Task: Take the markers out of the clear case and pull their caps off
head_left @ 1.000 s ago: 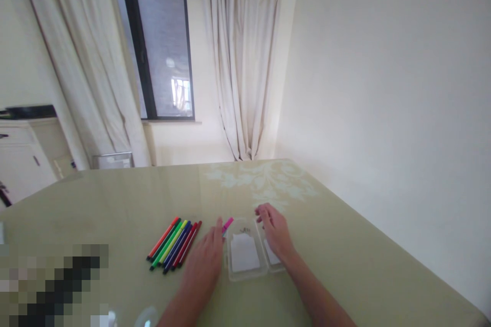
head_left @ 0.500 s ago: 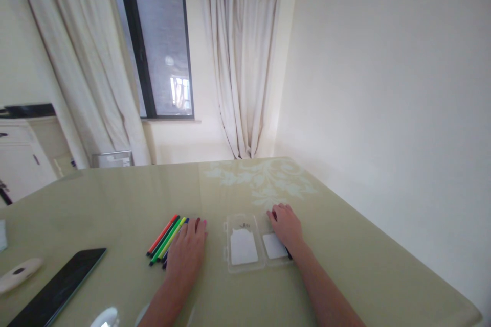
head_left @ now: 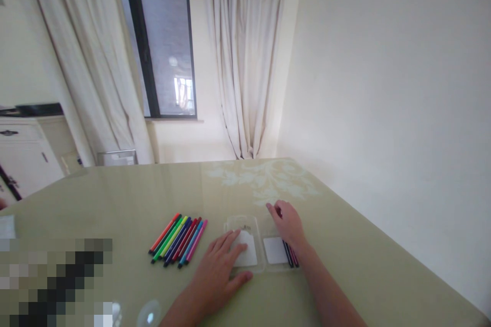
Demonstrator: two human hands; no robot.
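Observation:
My left hand is open, its fingers spread over the left half of an open clear plastic case and the white card in it. Over the case's right half my right hand is closed with the fingers curled; what they hold, if anything, is hidden. Below that hand several dark and purplish marker pens lie in the case beside a second white card, their upper ends covered by the hand. Left of the case, a slanted row of colored marker pens lies side by side on the table.
The table has a glossy greenish top with a pale leaf pattern toward its far right corner. A blurred-out patch covers the lower left. Curtains, a window and a white cabinet stand beyond the table.
My left hand has moved right, off the marker pens and onto the case's left half, spreading its fingers. The right hand stays nearly in place; more of the pens beneath it now shows.

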